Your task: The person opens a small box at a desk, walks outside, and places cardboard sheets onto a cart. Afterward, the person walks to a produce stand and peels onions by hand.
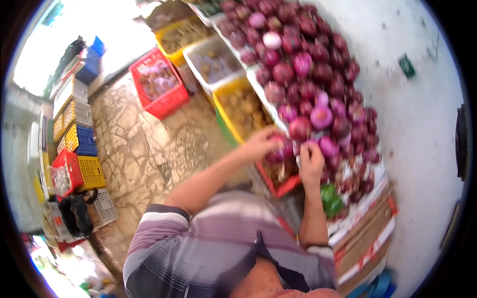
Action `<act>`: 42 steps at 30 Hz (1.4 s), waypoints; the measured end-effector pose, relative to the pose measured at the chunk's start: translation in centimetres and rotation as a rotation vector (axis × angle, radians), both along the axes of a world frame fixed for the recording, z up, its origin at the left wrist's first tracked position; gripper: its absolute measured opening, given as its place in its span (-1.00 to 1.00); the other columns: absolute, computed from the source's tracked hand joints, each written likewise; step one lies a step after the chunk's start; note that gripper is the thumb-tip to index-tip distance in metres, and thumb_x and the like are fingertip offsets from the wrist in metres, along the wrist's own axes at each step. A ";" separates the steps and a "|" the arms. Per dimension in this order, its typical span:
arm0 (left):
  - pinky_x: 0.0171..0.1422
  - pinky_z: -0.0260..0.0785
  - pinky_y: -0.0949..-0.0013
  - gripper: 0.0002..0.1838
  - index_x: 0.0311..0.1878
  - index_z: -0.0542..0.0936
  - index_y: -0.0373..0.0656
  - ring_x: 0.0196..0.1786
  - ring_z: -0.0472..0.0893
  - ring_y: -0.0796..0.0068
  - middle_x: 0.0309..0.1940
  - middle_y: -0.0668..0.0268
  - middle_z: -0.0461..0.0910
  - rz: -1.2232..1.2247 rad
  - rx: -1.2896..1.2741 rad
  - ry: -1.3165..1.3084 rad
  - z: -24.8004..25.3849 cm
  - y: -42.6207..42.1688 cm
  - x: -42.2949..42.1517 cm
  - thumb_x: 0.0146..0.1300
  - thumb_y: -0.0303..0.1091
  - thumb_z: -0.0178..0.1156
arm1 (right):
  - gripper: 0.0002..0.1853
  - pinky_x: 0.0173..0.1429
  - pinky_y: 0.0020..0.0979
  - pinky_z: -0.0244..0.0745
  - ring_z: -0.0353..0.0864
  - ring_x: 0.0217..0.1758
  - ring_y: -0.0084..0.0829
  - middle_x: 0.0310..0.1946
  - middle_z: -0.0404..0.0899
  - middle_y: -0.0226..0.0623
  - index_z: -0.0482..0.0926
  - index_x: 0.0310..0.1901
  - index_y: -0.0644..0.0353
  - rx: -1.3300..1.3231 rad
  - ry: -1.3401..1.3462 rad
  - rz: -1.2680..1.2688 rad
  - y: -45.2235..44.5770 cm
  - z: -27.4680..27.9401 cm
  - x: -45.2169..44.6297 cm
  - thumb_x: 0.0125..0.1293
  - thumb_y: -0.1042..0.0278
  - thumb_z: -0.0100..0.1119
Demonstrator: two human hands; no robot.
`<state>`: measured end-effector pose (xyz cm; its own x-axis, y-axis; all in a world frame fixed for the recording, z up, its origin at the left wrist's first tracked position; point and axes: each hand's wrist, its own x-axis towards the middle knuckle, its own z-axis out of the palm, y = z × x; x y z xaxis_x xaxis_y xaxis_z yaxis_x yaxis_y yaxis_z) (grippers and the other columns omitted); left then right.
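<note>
My left hand (262, 143) is closed around a red onion (282, 150) at the near edge of the onion pile. Just right of it, my right hand (312, 161) is closed in a pinch, fingertips close to that onion. What sits between those fingers is too small and blurred to tell. Beyond both hands spreads a large heap of red onions (323, 74), some peeled to bright pink-purple. Under my hands stands a red crate (288, 187) with brownish contents. A green bag or bundle (331, 200) lies right of my right forearm.
Left of the heap stand a yellow crate (229, 119) of brown produce, a white crate (199, 80) and another yellow crate (160, 40). A red crate (171, 103) sits on the cracked stone floor (134, 164). Stacked crates (92, 171) line the far left. Flattened cardboard (365, 228) lies at right.
</note>
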<state>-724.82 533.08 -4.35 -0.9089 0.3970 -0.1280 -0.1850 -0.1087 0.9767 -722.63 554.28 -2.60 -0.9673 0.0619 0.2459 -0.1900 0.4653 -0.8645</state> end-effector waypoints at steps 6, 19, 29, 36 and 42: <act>0.35 0.42 0.22 -0.42 0.33 0.44 -0.17 0.19 0.57 0.31 0.16 0.17 0.55 0.047 0.445 -0.284 -0.5 -3.2 1.2 0.27 -0.24 0.33 | -0.91 -0.23 -0.63 0.42 0.49 -0.33 -0.72 -0.36 0.54 -0.52 0.56 -0.13 0.27 -0.449 -0.246 0.000 -2.8 -1.1 0.5 0.47 0.44 0.16; 0.43 0.40 0.06 -0.36 0.39 0.36 -0.20 0.30 0.52 0.20 0.25 0.10 0.49 0.026 0.647 -0.337 -0.8 -5.8 2.4 0.30 -0.23 0.30 | -0.87 -0.20 -0.54 0.55 0.62 -0.33 -0.59 -0.33 0.63 -0.35 0.55 -0.09 0.32 -0.505 -0.267 -0.197 -1.4 -0.8 2.7 0.51 0.43 0.09; 0.40 0.41 0.13 -0.32 0.41 0.35 -0.18 0.30 0.51 0.26 0.25 0.16 0.49 -0.007 0.596 -0.298 -1.2 -5.0 2.6 0.27 -0.23 0.35 | -0.70 -0.06 -0.29 0.63 0.69 -0.17 -0.28 -0.06 0.62 -0.03 0.43 0.15 0.46 -0.994 -0.007 -0.806 16.4 -9.1 5.4 0.47 0.51 -0.03; 0.35 0.42 0.25 -0.34 0.42 0.38 -0.22 0.26 0.52 0.38 0.25 0.17 0.50 -0.037 0.290 -0.163 -2.2 -3.0 2.1 0.29 -0.25 0.33 | -0.63 0.23 -0.31 0.49 0.64 0.12 -0.27 0.06 0.66 -0.07 0.55 0.17 0.41 -0.432 -0.112 -0.304 0.8 -1.5 6.6 0.38 0.44 0.24; 0.26 0.50 0.33 -0.39 0.44 0.39 -0.19 0.17 0.58 0.42 0.20 0.23 0.57 -0.073 0.171 -0.077 -2.1 -1.8 2.5 0.34 -0.35 0.27 | -0.55 0.41 -0.17 0.38 0.54 0.29 -0.03 0.21 0.56 0.05 0.59 0.12 0.33 0.223 0.092 0.164 -3.8 0.8 4.1 0.25 0.30 0.40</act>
<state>-722.28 531.28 -6.42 -0.8671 0.4830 -0.1214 -0.2723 -0.2557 0.9276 -718.49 550.53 -1.84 -0.9330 -0.1587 0.3231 -0.3511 0.5985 -0.7201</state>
